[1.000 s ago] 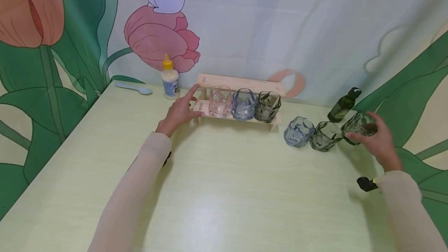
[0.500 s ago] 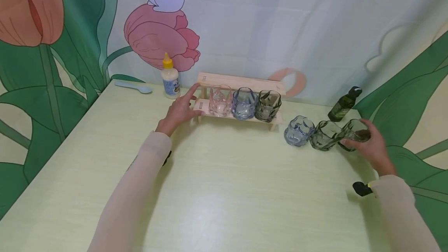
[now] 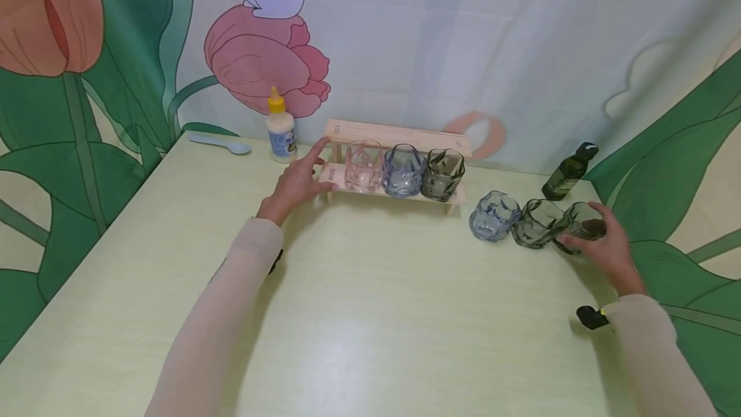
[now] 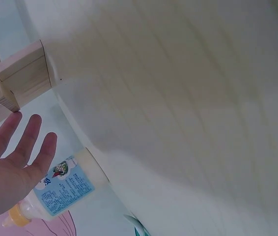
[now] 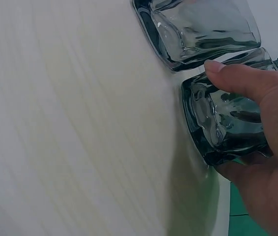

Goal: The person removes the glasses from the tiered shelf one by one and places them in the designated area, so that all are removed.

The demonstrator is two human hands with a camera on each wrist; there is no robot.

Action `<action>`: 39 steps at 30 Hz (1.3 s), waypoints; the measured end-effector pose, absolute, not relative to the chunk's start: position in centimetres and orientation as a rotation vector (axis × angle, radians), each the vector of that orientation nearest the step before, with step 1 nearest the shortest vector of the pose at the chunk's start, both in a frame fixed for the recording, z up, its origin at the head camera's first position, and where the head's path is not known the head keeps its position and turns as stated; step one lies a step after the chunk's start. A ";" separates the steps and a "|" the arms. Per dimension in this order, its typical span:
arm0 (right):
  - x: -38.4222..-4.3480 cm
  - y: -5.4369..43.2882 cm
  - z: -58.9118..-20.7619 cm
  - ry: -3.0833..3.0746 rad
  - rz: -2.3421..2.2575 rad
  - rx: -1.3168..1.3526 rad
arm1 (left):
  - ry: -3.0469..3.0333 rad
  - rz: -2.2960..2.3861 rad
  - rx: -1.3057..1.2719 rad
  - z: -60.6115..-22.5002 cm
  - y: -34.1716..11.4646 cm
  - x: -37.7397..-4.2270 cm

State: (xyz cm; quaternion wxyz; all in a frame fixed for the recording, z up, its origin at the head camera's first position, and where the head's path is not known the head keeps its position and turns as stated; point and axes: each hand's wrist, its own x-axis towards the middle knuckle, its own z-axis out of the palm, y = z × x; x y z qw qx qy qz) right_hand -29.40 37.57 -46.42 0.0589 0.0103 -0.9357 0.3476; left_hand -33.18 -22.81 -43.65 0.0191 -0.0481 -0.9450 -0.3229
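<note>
At the left end of a small two-tier wooden shelf (image 3: 399, 136), my left hand (image 3: 294, 186) touches the wood with the index finger at the upper tier and the thumb at the lower one. Its other fingers extend straight beside the shelf in the left wrist view. My right hand (image 3: 608, 246) grips a smoky green glass (image 5: 222, 118) between thumb and fingers. That glass stands right beside another smoky green glass (image 3: 539, 224), with a blue glass (image 3: 494, 216) to its left. On the lower tier are a pink glass (image 3: 363, 169), a blue glass (image 3: 403, 174) and a dark grey-green glass (image 3: 443, 176).
A dark green bottle (image 3: 567, 174) stands behind the held glass. Left of the shelf are a white squeeze bottle (image 3: 282, 134) with a yellow cap and a pale blue spoon (image 3: 220, 143). A printed curtain (image 3: 393, 37) hangs along the table's back edge.
My right hand has brought the smoky green glass leftward and down, up beside the neighbouring green glass. The left hand stays in place at the shelf.
</note>
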 end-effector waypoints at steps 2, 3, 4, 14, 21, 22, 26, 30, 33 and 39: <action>-29.3 37.6 -46.5 -2.822 1.058 0.036 | -2.929 -1.002 -0.154 -43.6 -22.8 -33.2; -29.3 37.5 -46.5 -2.813 1.062 0.042 | -2.928 -1.004 -0.154 -43.6 -22.9 -33.2; -29.3 37.5 -46.6 -2.805 1.064 0.045 | -2.929 -1.006 -0.152 -43.6 -22.9 -33.2; -29.3 37.6 -46.7 -2.822 1.120 0.059 | -2.949 -1.022 -0.128 -43.3 -22.7 -33.3; -29.3 38.2 -45.7 -2.854 1.198 0.092 | -2.947 -1.021 -0.130 -43.1 -22.7 -33.3; -29.3 38.2 -45.4 -2.866 1.208 0.091 | -2.945 -1.024 -0.131 -43.1 -22.7 -33.3; -29.2 37.8 -43.7 -2.895 1.231 0.071 | -2.937 -1.014 -0.143 -43.1 -22.9 -33.3; -29.3 37.1 -42.1 -2.887 1.198 0.069 | -2.934 -0.994 -0.155 -43.3 -22.9 -33.2; -29.5 36.6 -41.2 -2.882 1.180 0.077 | -2.939 -0.997 -0.151 -43.4 -22.9 -33.1; -29.8 35.0 -39.7 -2.814 1.227 0.094 | -2.944 -1.020 -0.144 -43.5 -22.7 -33.1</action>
